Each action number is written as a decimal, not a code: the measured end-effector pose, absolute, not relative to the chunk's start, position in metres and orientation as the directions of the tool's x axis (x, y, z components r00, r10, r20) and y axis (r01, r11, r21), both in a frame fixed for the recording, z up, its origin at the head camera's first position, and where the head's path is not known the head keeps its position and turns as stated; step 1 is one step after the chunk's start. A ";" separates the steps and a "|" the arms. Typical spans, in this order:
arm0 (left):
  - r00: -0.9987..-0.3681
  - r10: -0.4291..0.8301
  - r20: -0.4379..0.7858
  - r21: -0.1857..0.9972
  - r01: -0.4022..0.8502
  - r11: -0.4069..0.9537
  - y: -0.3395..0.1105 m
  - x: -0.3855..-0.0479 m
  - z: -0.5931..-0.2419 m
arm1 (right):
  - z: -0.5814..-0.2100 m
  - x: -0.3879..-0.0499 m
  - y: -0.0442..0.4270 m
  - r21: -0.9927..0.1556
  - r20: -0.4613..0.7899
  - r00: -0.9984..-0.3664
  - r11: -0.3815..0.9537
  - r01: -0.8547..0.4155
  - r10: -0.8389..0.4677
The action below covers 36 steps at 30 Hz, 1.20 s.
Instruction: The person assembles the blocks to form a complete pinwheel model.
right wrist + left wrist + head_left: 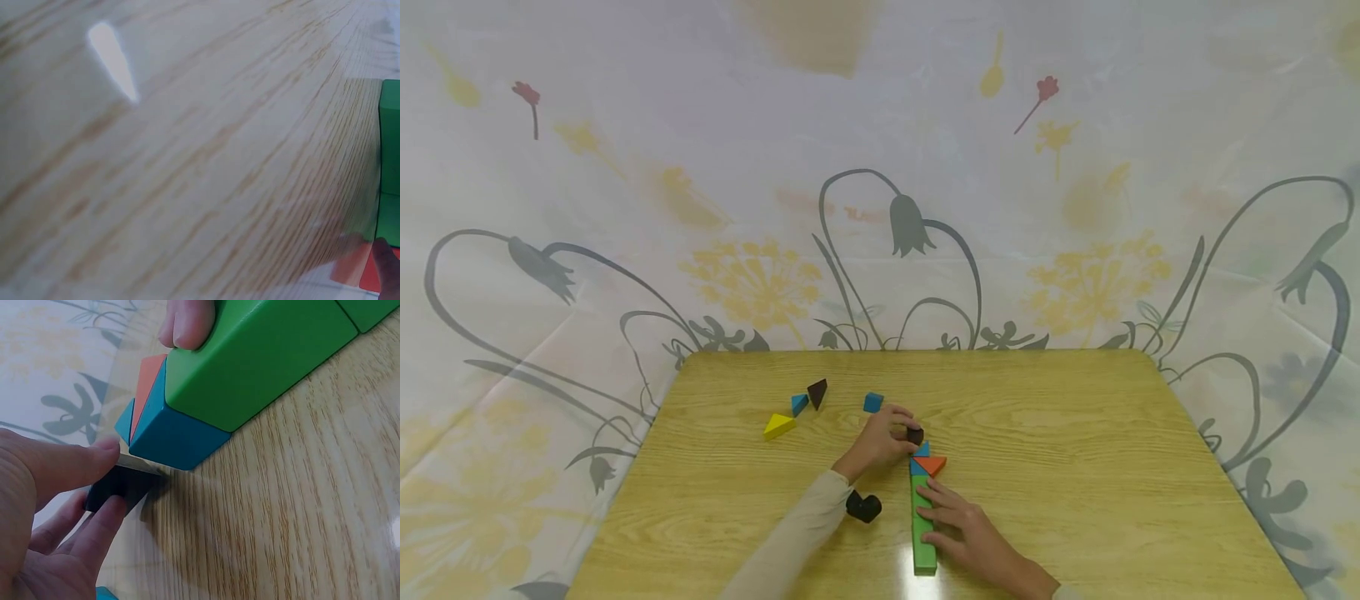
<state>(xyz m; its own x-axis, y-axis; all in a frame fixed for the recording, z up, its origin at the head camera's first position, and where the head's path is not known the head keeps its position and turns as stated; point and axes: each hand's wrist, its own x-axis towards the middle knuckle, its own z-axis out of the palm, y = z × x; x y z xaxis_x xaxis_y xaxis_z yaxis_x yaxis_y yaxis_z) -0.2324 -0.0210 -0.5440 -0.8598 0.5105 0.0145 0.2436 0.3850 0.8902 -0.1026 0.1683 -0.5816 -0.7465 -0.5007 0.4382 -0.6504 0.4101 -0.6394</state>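
Note:
The left hand (pixel 883 440) pinches a dark block (pixel 915 435) between thumb and fingers, just beyond a blue triangle (pixel 922 450). In the left wrist view the left hand (pixel 62 506) holds that dark block (pixel 115 487) close to a blue block (pixel 175 437). An orange triangle (pixel 932 465) lies against the blue pieces at the far end of a green row (pixel 923 533). The right hand (pixel 970 533) rests its fingers, nearly straight, on the green row. In the right wrist view only a fingertip (pixel 387 265) shows, by the green (pixel 390 150) and a red-orange block (pixel 370 278).
A black curved piece (pixel 863 507) lies left of the green row, beside the left sleeve. Farther back are a blue block (pixel 873 402), a dark triangle (pixel 817 393), a small blue triangle (pixel 799 404) and a yellow triangle (pixel 778 427). A patterned sheet (pixel 1000 275) stands behind the table.

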 end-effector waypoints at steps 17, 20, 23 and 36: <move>-0.873 0.487 0.025 0.854 0.272 0.443 -0.022 -0.229 -0.547 | -0.583 -0.103 0.168 -0.636 0.451 -0.740 0.403 -0.659 -0.499; -0.865 0.497 0.067 0.832 0.323 0.450 -0.021 -0.228 -0.547 | -0.583 -0.103 0.168 -0.635 0.454 -0.736 0.397 -0.663 -0.502; -0.854 0.513 0.090 0.825 0.352 0.441 -0.020 -0.227 -0.548 | -0.583 -0.103 0.168 -0.633 0.458 -0.733 0.394 -0.667 -0.504; -0.831 0.555 0.035 0.883 0.286 0.372 -0.013 -0.222 -0.548 | -0.581 -0.102 0.169 -0.670 0.406 -0.756 0.395 -0.628 -0.513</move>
